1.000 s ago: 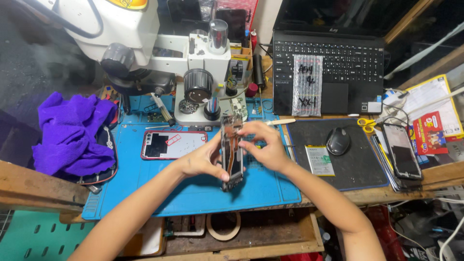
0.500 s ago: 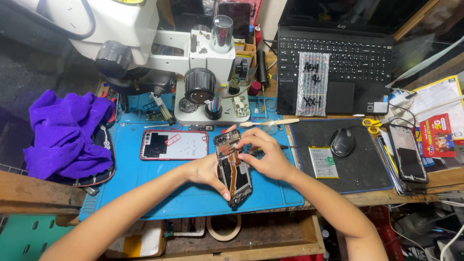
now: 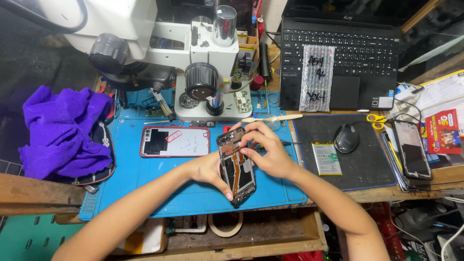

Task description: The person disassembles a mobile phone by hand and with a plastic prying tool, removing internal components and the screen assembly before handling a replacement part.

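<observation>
Disassembly underway: left hand (image 3: 209,170) clasps opened black smartphone (image 3: 237,166), right hand (image 3: 268,153) pinching inside; red-rimmed back cover (image 3: 175,142) lies left, white battery (image 3: 326,158) right.

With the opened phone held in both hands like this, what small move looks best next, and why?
Probably steady the phone with the left hand and let the right hand press or lift at the orange flex strip, since its fingertips already rest on the exposed insides. The phone is tilted above the blue mat, so a firm grip seems wise.
</observation>
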